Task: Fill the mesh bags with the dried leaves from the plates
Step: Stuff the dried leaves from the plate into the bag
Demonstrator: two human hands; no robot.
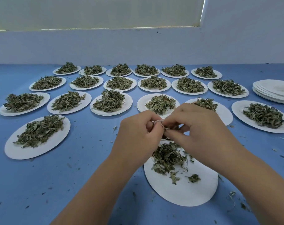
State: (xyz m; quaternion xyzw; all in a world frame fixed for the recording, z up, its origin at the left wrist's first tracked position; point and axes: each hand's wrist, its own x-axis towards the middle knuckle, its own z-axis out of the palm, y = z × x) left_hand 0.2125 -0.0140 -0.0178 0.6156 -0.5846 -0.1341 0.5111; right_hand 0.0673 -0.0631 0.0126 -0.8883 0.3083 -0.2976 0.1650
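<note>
My left hand (pixel 138 132) and my right hand (pixel 196 127) meet above the near white plate (pixel 183 190). Both pinch the mouth of a small mesh bag (pixel 168 129), which is mostly hidden between my fingers. A pale drawstring loop (pixel 159 121) shows at my left fingertips. Dark leaves show inside the bag. Under my hands, a small heap of dried leaves (pixel 168 157) lies on the near plate, with a few loose bits beside it.
Several white plates heaped with dried leaves (pixel 111 101) stand in rows across the blue table (pixel 73 176), up to the wall. One full plate (pixel 37 137) lies near left. A stack of empty plates (pixel 274 91) sits at the right. Leaf crumbs litter the table.
</note>
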